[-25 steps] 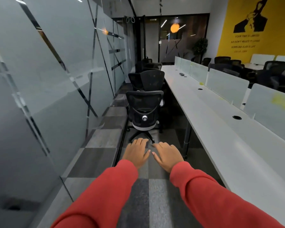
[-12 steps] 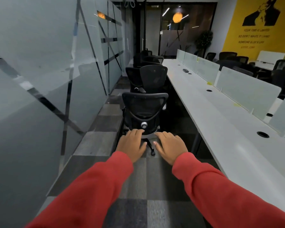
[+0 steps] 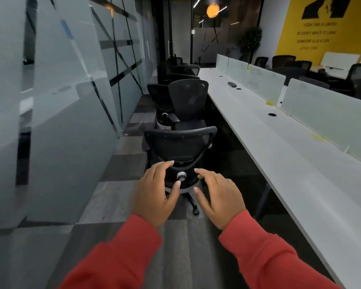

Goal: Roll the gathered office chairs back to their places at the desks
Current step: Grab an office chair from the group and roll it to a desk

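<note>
Nearest chair [image 3: 179, 142] dead ahead of both sets of fingertips, backrest facing this way, top rail lying crosswise to the reach. Silver knob [image 3: 181, 176] on its back post framed in the gap between the two hands. More chairs [image 3: 188, 99] bunched directly beyond it, in a file running away from the fingertips, parallel to the desk edge.

Desk [image 3: 279, 155] off to the right of the right hand; glass wall [image 3: 71, 105] off to the left of the left hand. Carpet [image 3: 117, 197] beneath hands and chair base alike.

Left hand [image 3: 156, 195]: palm down, fingers [image 3: 165, 166] loosely spread and slightly bent, tips overlapping the lower curve of the backrest frame in the view. Nothing gripped. Actual contact not confirmable from this angle.

Right hand [image 3: 219, 200]: same posture, fingers [image 3: 205, 174] spread wide, thumb out toward the knob, nothing held, tips apparently just short of the frame.

Judged: left marginally nearer to the chair, both within easy reach. Step in hand: taking hold of the backrest. Next move likely a grasp on the frame either side of the knob, then a swing rightward toward a desk place. Risk: clipping the chairs packed behind.
</note>
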A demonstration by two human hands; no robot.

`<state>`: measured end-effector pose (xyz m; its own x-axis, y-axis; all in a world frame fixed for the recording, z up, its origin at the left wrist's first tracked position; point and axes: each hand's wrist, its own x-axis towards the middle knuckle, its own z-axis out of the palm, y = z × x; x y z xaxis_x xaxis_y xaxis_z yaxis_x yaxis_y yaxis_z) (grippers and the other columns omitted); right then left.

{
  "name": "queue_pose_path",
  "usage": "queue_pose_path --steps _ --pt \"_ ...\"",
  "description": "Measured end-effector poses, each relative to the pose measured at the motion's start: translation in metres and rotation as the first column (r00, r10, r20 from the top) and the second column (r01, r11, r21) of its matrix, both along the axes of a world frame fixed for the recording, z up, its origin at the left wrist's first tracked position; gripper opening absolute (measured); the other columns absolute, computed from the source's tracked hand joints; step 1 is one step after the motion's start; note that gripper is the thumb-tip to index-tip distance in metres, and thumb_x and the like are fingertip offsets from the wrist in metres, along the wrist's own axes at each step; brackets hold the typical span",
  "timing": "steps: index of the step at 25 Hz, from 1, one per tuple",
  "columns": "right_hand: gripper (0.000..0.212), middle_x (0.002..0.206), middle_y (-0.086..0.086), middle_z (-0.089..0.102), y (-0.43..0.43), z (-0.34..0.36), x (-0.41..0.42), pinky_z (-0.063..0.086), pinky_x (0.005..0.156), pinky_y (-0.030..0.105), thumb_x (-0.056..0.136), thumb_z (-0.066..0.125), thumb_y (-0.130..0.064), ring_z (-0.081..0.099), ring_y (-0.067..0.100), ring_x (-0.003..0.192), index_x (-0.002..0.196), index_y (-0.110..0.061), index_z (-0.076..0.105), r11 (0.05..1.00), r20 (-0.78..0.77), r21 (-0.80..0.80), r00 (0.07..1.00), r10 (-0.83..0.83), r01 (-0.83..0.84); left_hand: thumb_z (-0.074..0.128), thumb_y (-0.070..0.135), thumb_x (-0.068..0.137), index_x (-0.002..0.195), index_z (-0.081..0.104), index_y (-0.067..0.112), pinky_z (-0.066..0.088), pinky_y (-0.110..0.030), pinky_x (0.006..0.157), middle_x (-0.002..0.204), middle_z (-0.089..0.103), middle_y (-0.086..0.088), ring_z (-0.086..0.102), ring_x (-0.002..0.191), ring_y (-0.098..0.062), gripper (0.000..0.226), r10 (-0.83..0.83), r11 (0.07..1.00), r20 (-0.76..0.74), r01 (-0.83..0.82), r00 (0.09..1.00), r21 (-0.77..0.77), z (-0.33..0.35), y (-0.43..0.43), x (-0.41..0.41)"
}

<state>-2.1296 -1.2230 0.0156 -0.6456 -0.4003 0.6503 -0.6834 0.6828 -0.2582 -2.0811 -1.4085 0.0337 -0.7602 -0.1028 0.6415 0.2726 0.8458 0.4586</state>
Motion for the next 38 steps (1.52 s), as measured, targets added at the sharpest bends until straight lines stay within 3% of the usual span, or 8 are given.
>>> queue_pose_path --steps 14,21,23,26,29,33,35,38 --pt "0.052 0.121 -0.003 0.062 -0.071 -0.068 -0.349 0.048 0.090 0.036 0.092 0.044 -0.042 0.058 0.015 0.109 0.138 -0.018 0.046 0.996 0.244 0.093 0.970 -0.009 -0.014 0.055 0.032 0.081 0.122 0.058 0.012 0.050 -0.041 0.091 0.121 0.059 -0.004 0.057 0.111 -0.023 0.046 0.121 0.990 0.365 -0.139 0.923 0.022 -0.092 -0.068 -0.323" --pt "0.076 0.149 0.001 0.038 -0.120 -0.078 -0.491 0.025 0.117 0.033 0.083 0.069 -0.036 0.034 0.019 0.140 0.148 -0.019 0.032 0.879 0.271 0.465 0.962 -0.034 -0.100 0.066 0.027 0.087 0.139 0.044 0.011 0.025 -0.024 0.112 0.139 0.048 -0.005 0.042 0.132 -0.020 0.059 0.027 0.991 0.453 0.034 0.891 -0.127 -0.097 -0.125 -0.462" --pt "0.080 0.144 0.000 0.042 -0.129 -0.084 -0.533 0.032 0.111 0.034 0.079 0.072 -0.038 0.039 0.020 0.135 0.147 -0.022 0.032 0.818 0.335 0.564 0.937 -0.100 -0.115 0.064 0.039 0.087 0.144 0.038 0.011 0.015 -0.028 0.118 0.146 0.042 -0.007 0.037 0.137 -0.021 0.068 0.022 0.949 0.537 0.151 0.843 -0.276 -0.104 -0.145 -0.507" --pt "0.064 0.129 -0.003 0.053 -0.142 -0.090 -0.577 0.039 0.097 0.038 0.078 0.069 -0.050 0.048 0.021 0.122 0.133 -0.028 0.045 0.701 0.352 0.698 0.923 -0.157 -0.147 0.051 0.064 0.087 0.135 0.048 0.021 0.036 -0.034 0.104 0.135 0.055 -0.006 0.050 0.126 -0.025 0.064 0.133 0.880 0.732 0.261 0.668 -0.398 -0.109 -0.171 -0.559" --pt "0.061 0.123 -0.004 0.057 -0.153 -0.112 -0.602 0.041 0.092 0.038 0.073 0.069 -0.054 0.053 0.020 0.116 0.127 -0.033 0.051 0.650 0.431 0.732 0.878 -0.208 -0.205 0.043 0.083 0.077 0.124 0.057 0.027 0.044 -0.036 0.092 0.125 0.063 -0.003 0.059 0.111 -0.026 0.074 0.142 0.867 0.779 0.304 0.611 -0.395 -0.120 -0.191 -0.585" --pt "0.054 0.075 -0.009 0.065 -0.152 -0.149 -0.603 0.051 0.057 0.032 0.041 0.081 -0.055 0.067 0.015 0.065 0.088 -0.033 0.065 0.744 0.346 0.661 0.919 -0.187 -0.097 0.030 0.095 0.053 0.138 0.046 0.024 0.043 -0.037 0.101 0.163 0.003 0.000 0.039 0.134 -0.017 0.112 0.122 0.891 0.659 0.211 0.742 -0.402 -0.144 -0.191 -0.584" --pt "0.055 0.065 -0.010 0.060 -0.152 -0.154 -0.600 0.048 0.048 0.028 0.031 0.081 -0.055 0.063 0.013 0.053 0.078 -0.033 0.064 0.770 0.303 0.635 0.936 -0.178 -0.059 0.030 0.096 0.050 0.128 0.054 0.023 0.044 -0.038 0.098 0.159 0.022 -0.003 0.045 0.129 -0.019 0.110 0.162 0.888 0.653 0.179 0.740 -0.423 -0.145 -0.185 -0.581" --pt "0.052 0.067 -0.009 0.062 -0.155 -0.146 -0.597 0.047 0.050 0.030 0.033 0.081 -0.053 0.064 0.014 0.056 0.078 -0.033 0.064 0.784 0.278 0.620 0.941 -0.192 -0.023 0.041 0.098 0.053 0.101 0.063 0.024 0.047 -0.035 0.079 0.106 0.068 -0.001 0.064 0.096 -0.023 0.091 0.242 0.851 0.691 0.193 0.681 -0.489 -0.132 -0.184 -0.582"
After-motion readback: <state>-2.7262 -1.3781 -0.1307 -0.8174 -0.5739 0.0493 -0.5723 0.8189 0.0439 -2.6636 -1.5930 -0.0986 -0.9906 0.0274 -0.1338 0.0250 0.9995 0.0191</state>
